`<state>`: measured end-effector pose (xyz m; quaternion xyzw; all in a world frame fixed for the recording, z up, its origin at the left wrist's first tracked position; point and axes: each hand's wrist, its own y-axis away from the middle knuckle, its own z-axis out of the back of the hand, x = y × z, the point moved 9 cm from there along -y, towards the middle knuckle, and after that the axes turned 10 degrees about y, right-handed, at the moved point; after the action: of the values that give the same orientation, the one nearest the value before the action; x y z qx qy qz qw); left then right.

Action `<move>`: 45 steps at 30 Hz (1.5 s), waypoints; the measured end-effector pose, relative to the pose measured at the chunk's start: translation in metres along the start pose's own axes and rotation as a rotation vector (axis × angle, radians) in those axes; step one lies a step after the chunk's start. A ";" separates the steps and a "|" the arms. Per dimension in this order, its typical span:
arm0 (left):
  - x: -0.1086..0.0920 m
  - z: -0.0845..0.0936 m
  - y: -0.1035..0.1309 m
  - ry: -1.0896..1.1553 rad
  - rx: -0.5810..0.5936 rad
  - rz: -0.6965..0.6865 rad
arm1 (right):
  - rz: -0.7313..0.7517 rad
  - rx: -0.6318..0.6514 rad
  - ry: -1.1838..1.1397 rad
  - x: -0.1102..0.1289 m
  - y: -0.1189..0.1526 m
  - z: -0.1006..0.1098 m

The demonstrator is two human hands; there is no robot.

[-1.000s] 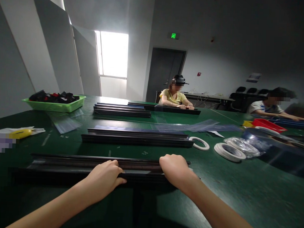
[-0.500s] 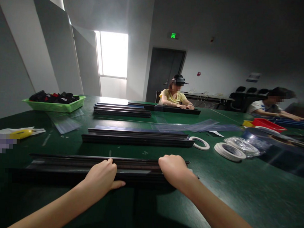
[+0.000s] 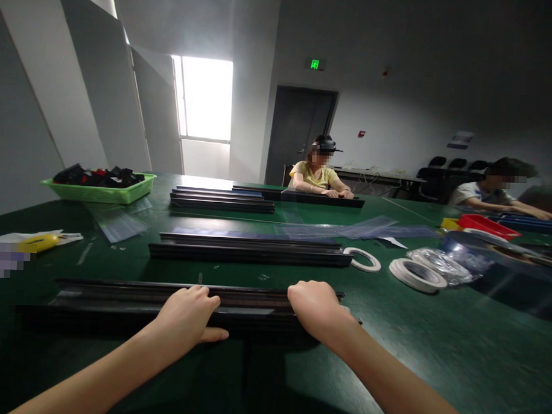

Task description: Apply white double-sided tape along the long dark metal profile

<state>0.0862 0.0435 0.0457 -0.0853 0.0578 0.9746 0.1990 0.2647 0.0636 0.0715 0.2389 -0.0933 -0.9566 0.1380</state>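
A long black channel-shaped profile (image 3: 95, 321) lies crosswise on the green table in front of me, with a greyish strip along its inside. My left hand (image 3: 188, 315) grips it near the middle, fingers curled over into the channel and thumb against the front wall. Closed over the right part of the profile is my right hand (image 3: 315, 308); its fingertips are hidden behind the knuckles. Just beyond lies another black profile (image 3: 247, 254), which neither hand touches.
White tape rolls (image 3: 417, 276) and a large clear film roll (image 3: 474, 247) lie to the right. A green basket (image 3: 99, 193) of black parts stands at back left, above a yellow-handled tool (image 3: 39, 242). Clear strips (image 3: 347, 229) lie farther back. Two people work across the table.
My left hand has shifted slightly, its fingers reaching a little farther right over the channel. My right hand and the profile look nearly unchanged.
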 end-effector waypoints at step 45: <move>-0.001 -0.002 -0.002 0.038 0.049 0.007 | 0.004 0.004 -0.013 0.000 -0.001 -0.002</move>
<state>0.0880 0.0446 0.0439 -0.0987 0.0857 0.9717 0.1966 0.2650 0.0645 0.0694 0.2325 -0.0965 -0.9578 0.1388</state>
